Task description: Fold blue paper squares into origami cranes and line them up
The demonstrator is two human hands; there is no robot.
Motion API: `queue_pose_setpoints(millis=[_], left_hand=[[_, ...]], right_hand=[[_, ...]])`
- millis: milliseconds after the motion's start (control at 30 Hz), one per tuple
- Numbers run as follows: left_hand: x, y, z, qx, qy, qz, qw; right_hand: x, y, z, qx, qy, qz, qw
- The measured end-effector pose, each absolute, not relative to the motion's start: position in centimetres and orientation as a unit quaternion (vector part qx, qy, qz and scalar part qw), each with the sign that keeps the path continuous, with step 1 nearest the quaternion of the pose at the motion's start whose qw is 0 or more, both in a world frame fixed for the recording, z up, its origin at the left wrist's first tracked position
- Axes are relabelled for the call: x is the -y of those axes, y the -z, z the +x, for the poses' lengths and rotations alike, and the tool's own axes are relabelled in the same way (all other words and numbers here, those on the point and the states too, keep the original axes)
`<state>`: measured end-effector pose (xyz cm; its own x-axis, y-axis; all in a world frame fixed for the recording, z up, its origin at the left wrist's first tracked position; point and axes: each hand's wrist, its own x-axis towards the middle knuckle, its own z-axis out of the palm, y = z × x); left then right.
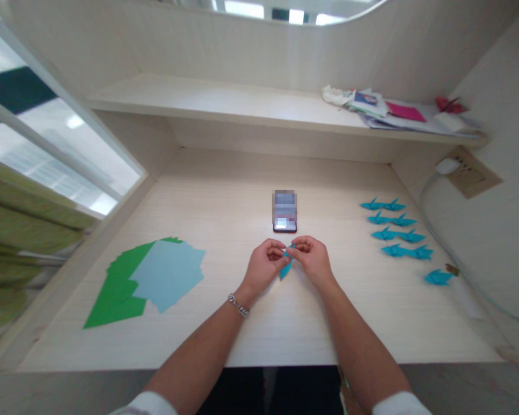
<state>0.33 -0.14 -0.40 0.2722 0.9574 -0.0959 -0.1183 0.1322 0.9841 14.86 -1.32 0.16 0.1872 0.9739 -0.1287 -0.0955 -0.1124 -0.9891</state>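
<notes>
A small blue folded paper [286,270] is pinched between my two hands above the middle of the desk. My left hand [266,262] grips it from the left with thumb and fingers closed. From the right, my right hand [312,258] pinches its upper end. Most of the fold's upper part is hidden behind my fingers. Just beyond my hands lies a phone [284,212] with its screen lit. Over to the right, several blue origami figures [398,235] sit in short rows, with a single blue figure [438,277] nearest me.
Green paper sheets [112,294] lie fanned at the left, partly under light blue sheets [170,274]. A shelf [225,101] spans the back, bearing papers and a pink sheet [405,111] at its right. A white cable [435,225] runs from the wall socket [473,173] down the right side.
</notes>
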Motion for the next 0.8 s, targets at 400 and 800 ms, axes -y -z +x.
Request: queue_pose_setpoints(millis=[400, 800], left_hand=[[0.28, 0.14, 0.39, -0.433, -0.453, 0.505, 0.594], [0.21, -0.15, 0.28, -0.421, -0.446, 0.504, 0.609]], right_hand=[[1.28, -0.29, 15.02, 0.388, -0.473, -0.563, 0.555], [1.3, -0.13, 14.91, 0.391, -0.478, -0.535, 0.576]])
